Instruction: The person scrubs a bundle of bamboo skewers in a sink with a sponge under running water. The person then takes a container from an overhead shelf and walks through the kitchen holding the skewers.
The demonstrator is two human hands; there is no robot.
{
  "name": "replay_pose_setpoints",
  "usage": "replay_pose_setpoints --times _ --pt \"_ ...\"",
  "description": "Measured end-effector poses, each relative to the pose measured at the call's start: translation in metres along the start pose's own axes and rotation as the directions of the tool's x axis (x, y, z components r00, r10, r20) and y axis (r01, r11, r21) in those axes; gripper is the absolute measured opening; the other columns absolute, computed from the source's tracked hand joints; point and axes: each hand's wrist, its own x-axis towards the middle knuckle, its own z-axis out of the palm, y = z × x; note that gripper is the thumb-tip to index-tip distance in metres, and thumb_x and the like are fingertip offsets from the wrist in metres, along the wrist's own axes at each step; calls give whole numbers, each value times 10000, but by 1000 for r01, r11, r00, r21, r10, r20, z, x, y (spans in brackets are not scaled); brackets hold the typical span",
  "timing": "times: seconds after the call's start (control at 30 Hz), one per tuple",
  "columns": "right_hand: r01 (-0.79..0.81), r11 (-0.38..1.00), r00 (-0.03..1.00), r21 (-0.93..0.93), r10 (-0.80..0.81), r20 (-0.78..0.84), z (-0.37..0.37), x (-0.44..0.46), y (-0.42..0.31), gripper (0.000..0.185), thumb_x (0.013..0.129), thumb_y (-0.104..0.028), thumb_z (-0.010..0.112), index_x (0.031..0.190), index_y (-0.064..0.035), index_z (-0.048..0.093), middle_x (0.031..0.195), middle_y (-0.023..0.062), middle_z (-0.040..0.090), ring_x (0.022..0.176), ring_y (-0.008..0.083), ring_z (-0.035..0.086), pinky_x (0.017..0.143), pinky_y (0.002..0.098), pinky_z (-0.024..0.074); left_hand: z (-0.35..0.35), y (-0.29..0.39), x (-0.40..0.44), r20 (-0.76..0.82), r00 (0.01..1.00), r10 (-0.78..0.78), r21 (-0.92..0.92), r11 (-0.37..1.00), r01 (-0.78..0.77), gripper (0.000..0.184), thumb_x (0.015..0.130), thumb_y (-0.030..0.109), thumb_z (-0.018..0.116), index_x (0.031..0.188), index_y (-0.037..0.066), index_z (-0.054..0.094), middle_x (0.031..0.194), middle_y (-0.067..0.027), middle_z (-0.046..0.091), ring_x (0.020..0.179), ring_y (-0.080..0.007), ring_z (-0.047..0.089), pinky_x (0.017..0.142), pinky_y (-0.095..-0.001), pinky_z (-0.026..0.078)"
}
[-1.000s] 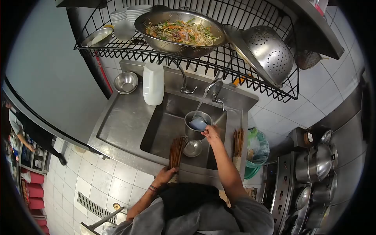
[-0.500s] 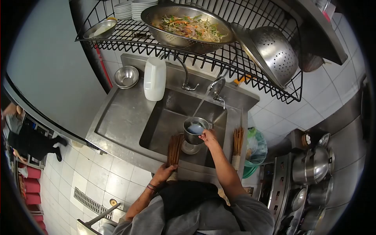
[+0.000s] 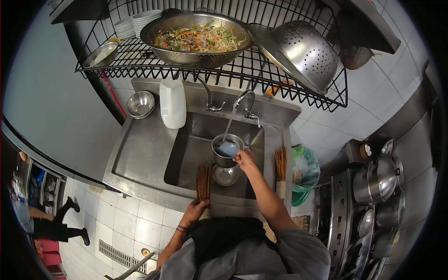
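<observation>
My left hand (image 3: 193, 213) is closed around the bound handle of a bamboo stick brush (image 3: 203, 183), whose bristles point up over the sink's front edge. My right hand (image 3: 245, 159) grips the rim side of a small metal pot (image 3: 223, 160), held above the sink basin (image 3: 182, 161). Water from the running faucet (image 3: 244, 97) falls into the pot, where cloudy whitish liquid shows. Beneath the pot, a shallow metal bowl (image 3: 226, 178) lies on the basin floor, partly covered from view.
A white plastic jug (image 3: 173, 105) and a steel bowl (image 3: 140, 104) stand on the drainboard. Overhead, a wire rack (image 3: 214, 74) carries a colander of shredded vegetables (image 3: 196, 39). A second stick brush (image 3: 280, 163) rests at the right edge. Another person (image 3: 51, 224) is at far left.
The view has shifted slightly. My right hand has raised the pot a little, exposing more of the bowl beneath. At far left the other person has changed position, legs now apart.
</observation>
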Motion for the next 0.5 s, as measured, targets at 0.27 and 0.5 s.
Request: replay_pose_setpoints --times 0.27,0.5 --pt "-28 998 999 -57 26 -37 6 -12 -9 242 785 69 622 948 -60 496 666 64 568 495 168 578 500 402 591 1 0 -1 12 1000 -21 -5 1000 21 678 906 490 679 1224 -105 612 1033 -137 694 901 -197 659 803 -327 523" --pt "-23 997 996 -68 17 -87 1 -15 -6 338 770 65 628 995 -84 424 689 87 565 465 183 577 453 388 591 6 19 -16 4 1000 7 -76 997 -7 689 903 492 684 1223 -114 618 1040 -146 697 902 -200 664 808 -318 523"
